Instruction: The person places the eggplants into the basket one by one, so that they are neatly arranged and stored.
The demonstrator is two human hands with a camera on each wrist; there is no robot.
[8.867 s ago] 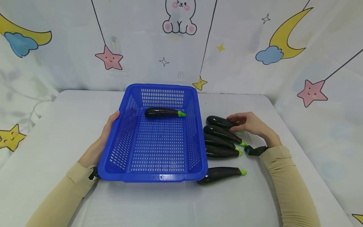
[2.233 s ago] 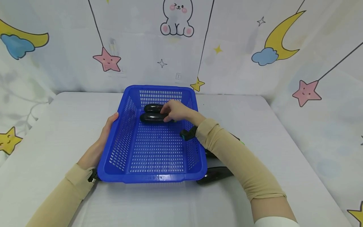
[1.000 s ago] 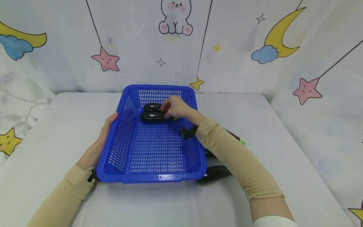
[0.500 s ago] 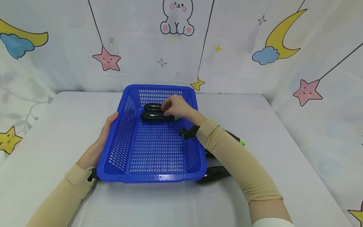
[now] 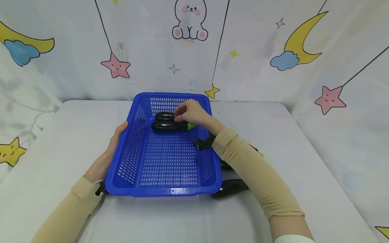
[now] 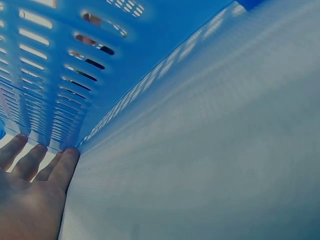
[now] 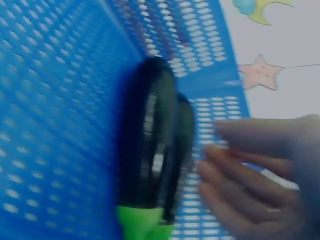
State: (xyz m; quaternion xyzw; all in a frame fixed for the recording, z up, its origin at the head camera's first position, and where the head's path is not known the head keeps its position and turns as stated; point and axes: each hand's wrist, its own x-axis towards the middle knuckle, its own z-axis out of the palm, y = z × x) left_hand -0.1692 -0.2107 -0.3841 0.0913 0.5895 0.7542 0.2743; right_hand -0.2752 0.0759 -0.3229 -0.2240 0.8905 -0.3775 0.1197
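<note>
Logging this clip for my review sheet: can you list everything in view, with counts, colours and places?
Basket: one, blue, on the table
Eggplants in the basket: two, dark with green stems, side by side at the far end
Eggplants outside the basket: at least two, dark, right of it; the right arm hides the exact count
Table: one, white, under the basket
Backdrop: white, behind and beside the table; printed bear, moons, clouds and stars
Wrist devices: two, black, one per wrist
Sleeves: two, beige, on the forearms
Left hand: one, against the basket's left side
Right hand: one, over the basket's far end, by the eggplants
</note>
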